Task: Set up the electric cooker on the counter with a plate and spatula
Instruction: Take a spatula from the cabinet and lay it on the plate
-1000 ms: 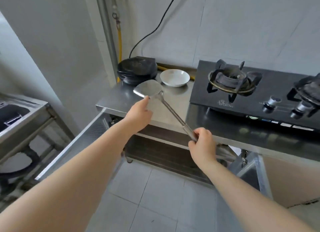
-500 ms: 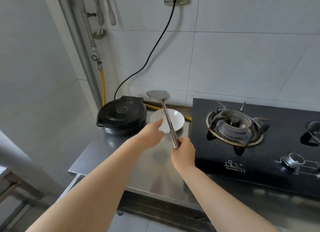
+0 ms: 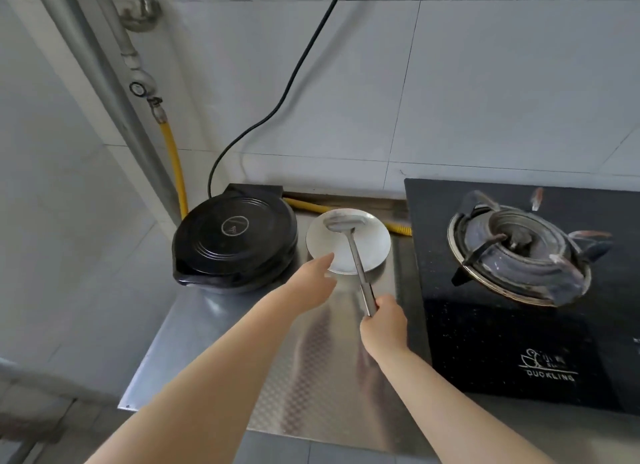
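A round black electric cooker sits shut at the back left of the steel counter, its black cord running up the wall. Right beside it stands a white plate. My right hand grips the handle end of a steel spatula, whose blade lies over the far part of the plate. My left hand hovers at the plate's near left rim, fingers extended, holding nothing.
A black gas stove with a burner fills the counter's right side. A yellow gas hose and grey pipes run down the left corner and behind the plate. The tiled wall is close behind.
The spatula blade has come down from above the plate's far edge onto the plate. My view has moved closer and tilted down. My left hand has stayed near the plate's rim.
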